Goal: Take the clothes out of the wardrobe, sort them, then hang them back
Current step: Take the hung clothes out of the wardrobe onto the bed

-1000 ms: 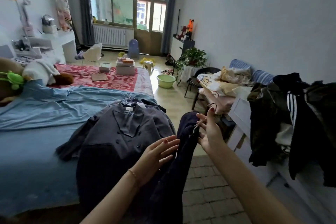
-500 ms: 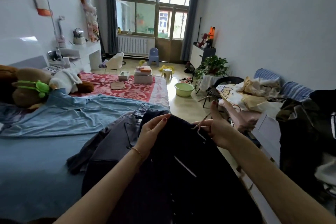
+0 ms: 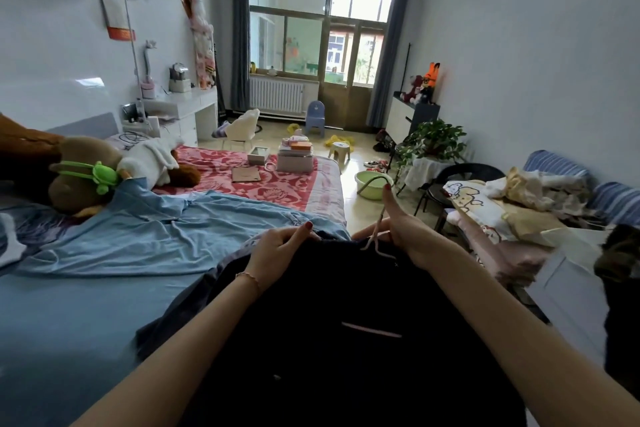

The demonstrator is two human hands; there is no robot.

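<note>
Two hands hold one dark top on one hanger.

From the head camera: one dark top (image 3: pixel 346 340) is held up over the blue bed (image 3: pixel 69 305) in a messy bedroom with a window (image 3: pixel 311 28). The left hand (image 3: pixel 277 250) pinches the top's upper edge with bent fingers. The right hand (image 3: pixel 405 232) grips the hanger (image 3: pixel 375 243), thumb pointing up.

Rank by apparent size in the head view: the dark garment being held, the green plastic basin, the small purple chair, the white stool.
1. Dark garment, largest, though nearest the camera.
2. Green plastic basin.
3. Small purple chair.
4. White stool, smallest.
Basin and chair look close; depth makes that unsure.
</note>
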